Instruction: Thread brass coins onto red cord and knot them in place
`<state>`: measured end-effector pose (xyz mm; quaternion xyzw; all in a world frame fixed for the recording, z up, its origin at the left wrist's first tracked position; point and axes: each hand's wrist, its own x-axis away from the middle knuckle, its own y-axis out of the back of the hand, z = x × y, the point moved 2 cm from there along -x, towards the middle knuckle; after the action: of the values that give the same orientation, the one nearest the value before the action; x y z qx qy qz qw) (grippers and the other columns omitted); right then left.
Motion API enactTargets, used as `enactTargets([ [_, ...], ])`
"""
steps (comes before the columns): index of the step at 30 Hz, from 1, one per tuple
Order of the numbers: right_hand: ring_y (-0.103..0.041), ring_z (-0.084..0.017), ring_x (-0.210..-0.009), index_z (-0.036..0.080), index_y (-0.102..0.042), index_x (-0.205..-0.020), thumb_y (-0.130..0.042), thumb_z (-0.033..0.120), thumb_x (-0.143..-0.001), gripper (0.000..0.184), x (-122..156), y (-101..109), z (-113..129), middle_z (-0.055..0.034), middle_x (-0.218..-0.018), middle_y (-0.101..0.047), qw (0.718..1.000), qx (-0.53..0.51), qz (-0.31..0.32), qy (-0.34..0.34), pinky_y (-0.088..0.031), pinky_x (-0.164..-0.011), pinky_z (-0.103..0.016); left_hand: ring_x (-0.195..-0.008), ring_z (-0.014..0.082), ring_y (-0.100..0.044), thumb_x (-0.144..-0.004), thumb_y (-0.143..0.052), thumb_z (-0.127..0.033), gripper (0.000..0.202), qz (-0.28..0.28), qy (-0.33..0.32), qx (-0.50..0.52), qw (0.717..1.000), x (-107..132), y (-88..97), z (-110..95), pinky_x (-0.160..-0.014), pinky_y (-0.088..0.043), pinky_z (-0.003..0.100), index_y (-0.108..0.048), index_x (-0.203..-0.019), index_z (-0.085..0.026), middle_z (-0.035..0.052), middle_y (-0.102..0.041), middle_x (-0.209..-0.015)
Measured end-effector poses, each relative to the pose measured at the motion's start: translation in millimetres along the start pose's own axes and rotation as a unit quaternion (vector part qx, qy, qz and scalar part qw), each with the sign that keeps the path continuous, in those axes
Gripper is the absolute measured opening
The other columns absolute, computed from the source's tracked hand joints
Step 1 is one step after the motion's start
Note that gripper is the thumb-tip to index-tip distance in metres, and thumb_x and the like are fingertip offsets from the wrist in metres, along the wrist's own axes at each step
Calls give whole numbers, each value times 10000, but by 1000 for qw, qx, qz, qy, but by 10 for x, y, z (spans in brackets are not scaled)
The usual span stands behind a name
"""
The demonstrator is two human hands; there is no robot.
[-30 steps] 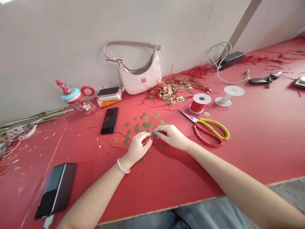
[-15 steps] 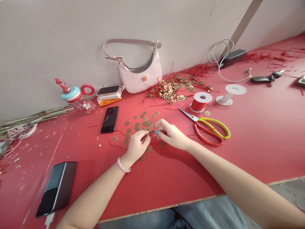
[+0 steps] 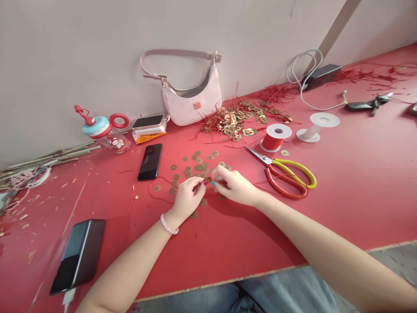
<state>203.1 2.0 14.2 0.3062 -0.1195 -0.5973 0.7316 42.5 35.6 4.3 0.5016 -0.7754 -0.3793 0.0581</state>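
My left hand [image 3: 189, 192] pinches a brass coin [image 3: 207, 179] between thumb and fingertips, just above the red table. Close on its right, my right hand [image 3: 235, 184] has thumb and finger brought together; it seems to grip the red cord at the coin, though the tips hide most of it. Red cord [image 3: 155, 201] loops out on the table left of my left hand, and more runs right toward the scissors. Loose brass coins [image 3: 198, 167] with center holes lie scattered behind and below my hands.
Scissors [image 3: 283, 174] with red and yellow handles lie right, near a red cord spool [image 3: 276, 137] and a bare white spool [image 3: 317, 127]. Corded coins [image 3: 234, 119] are heaped before a pink handbag [image 3: 195, 102]. Phones [image 3: 150, 161] and a cup [image 3: 110, 132] stand left.
My right fingertips have drawn slightly apart from the coin and the fingers have closed more. My left hand keeps its pinch in nearly the same place.
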Motion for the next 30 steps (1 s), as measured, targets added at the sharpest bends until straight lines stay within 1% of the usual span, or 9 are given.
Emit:
enactTargets([
  [6,-431,-89,-503,208,-378,-911,-407,95,-760,191,3,-24,13,58,-594,-547,1000,19,13,-6,-329,-528,-187,-528,92,-461,-800,-493,-131,111,11,-10,-7,1000,10,0,0,-498,-378,195,-597,-771,-155,-3,-535,-619],
  [9,-448,-97,-507,207,-375,-1005,-419,118,-777,249,-6,-25,11,59,-587,-561,999,16,18,-26,-340,-532,-191,-545,100,-486,-804,-500,-146,104,7,-19,-10,1000,19,-2,4,-510,-399,205,-603,-792,-150,8,-554,-637],
  [11,-475,-103,-516,213,-377,-1028,-434,140,-787,258,-16,-21,2,56,-595,-585,999,5,22,-47,-358,-544,-197,-570,111,-516,-805,-504,-153,106,6,-24,-12,1000,20,-4,10,-523,-418,215,-609,-816,-148,22,-579,-667],
  [14,-514,-100,-504,217,-416,-977,-454,160,-793,195,-28,-15,-13,40,-635,-634,996,-23,38,-74,-384,-550,-204,-606,129,-552,-807,-506,-162,113,12,-32,-18,999,15,-5,13,-532,-437,227,-617,-829,-152,38,-609,-702],
  [17,-547,-95,-496,210,-453,-901,-455,163,-799,113,-33,-9,-20,27,-650,-646,994,-52,52,-86,-409,-557,-206,-633,141,-569,-813,-506,-167,118,23,-31,-24,999,7,-2,9,-543,-444,235,-623,-816,-152,43,-614,-709],
  [22,-574,-97,-511,199,-466,-804,-478,181,-795,24,-37,2,-19,27,-635,-634,990,-96,44,-89,-441,-567,-212,-656,146,-569,-826,-505,-180,126,44,-26,-26,998,3,1,11,-573,-450,246,-625,-851,-151,44,-609,-728],
  [24,-582,-100,-523,197,-461,-771,-485,198,-797,35,-39,5,-15,27,-629,-628,989,-116,39,-88,-445,-557,-211,-648,141,-560,-829,-504,-184,128,44,-31,-26,998,5,0,15,-577,-452,247,-623,-861,-153,37,-598,-722],
  [26,-586,-101,-530,195,-460,-755,-491,199,-793,50,-40,9,-9,26,-623,-626,987,-132,34,-89,-448,-550,-211,-686,144,-573,-831,-501,-181,133,39,-41,-19,998,6,1,14,-614,-471,255,-618,-886,-153,43,-606,-762],
  [30,-590,-102,-538,193,-459,-738,-497,189,-784,60,-40,17,5,22,-629,-632,985,-144,32,-90,-455,-556,-217,-839,166,-602,-836,-491,-179,176,27,-57,12,998,8,13,-2,-745,-500,300,-598,-975,-165,73,-630,-917],
])
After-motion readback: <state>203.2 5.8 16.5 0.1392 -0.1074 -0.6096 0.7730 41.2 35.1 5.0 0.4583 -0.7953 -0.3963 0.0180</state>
